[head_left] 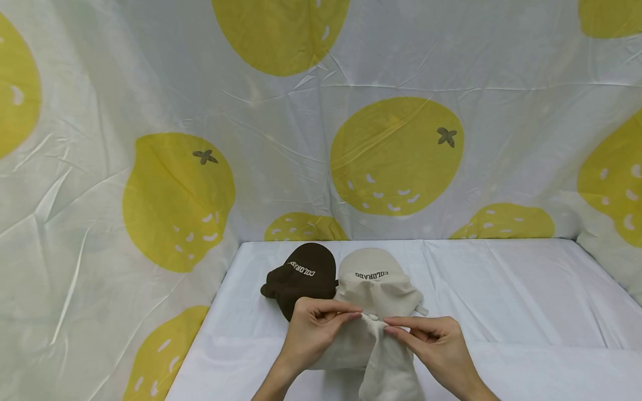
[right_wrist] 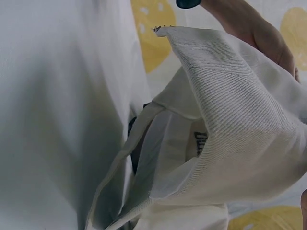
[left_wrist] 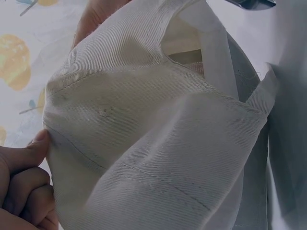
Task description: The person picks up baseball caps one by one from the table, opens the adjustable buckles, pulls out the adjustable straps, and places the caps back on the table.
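Both hands pinch the crown of a cream cap [head_left: 396, 367] at its top, thumb against forefinger on either side of the small top button [head_left: 373, 317]. My left hand [head_left: 317, 329] is on the left of the button and my right hand [head_left: 435, 346] on the right. The crown fabric sags in folds below the fingers. In the left wrist view, the cap [left_wrist: 144, 105] shows a stitched eyelet and an opening at its edge. The right wrist view looks along the cap [right_wrist: 244, 120] into its inside, where a printed label [right_wrist: 200, 143] shows.
Beyond the hands lie a dark brown cap [head_left: 316, 259] and another cream cap [head_left: 368, 262], both lettered COLORADO, side by side on the white-covered table [head_left: 501, 289]. A lemon-print curtain [head_left: 281, 128] hangs behind the table and along its left side.
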Demonstrator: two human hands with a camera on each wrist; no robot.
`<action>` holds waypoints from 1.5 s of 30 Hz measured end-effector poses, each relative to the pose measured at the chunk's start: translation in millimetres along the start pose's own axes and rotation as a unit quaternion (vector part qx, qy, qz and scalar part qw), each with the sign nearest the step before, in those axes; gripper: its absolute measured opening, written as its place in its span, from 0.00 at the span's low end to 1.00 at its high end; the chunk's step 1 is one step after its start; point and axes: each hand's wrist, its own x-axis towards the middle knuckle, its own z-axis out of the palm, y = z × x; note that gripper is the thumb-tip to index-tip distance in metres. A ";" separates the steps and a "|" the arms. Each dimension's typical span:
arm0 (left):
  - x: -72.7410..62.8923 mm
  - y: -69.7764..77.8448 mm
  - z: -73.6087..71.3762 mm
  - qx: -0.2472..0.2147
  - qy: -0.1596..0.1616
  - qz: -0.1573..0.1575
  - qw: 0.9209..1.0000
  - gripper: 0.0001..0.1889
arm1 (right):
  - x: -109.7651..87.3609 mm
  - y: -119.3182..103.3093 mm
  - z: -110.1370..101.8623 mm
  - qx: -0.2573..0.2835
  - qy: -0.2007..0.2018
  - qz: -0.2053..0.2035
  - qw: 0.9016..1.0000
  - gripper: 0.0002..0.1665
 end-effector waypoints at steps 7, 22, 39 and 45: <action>-0.8 1.1 0.2 -0.007 -0.010 -0.001 1.000 0.04 | -0.6 0.5 1.2 -0.025 0.023 -0.011 0.999 0.18; 1.3 14.9 3.8 -0.024 -0.026 -0.003 0.999 0.04 | 1.8 -6.9 -10.3 0.047 -0.009 -0.038 0.998 0.20; 28.0 29.8 33.9 -0.031 -0.074 0.011 0.997 0.04 | 3.1 -31.9 -58.0 -0.001 -0.016 -0.021 1.000 0.20; 39.6 33.6 48.2 -0.035 -0.078 -0.048 0.995 0.04 | 5.3 -41.1 -73.4 -0.047 0.008 -0.005 0.999 0.19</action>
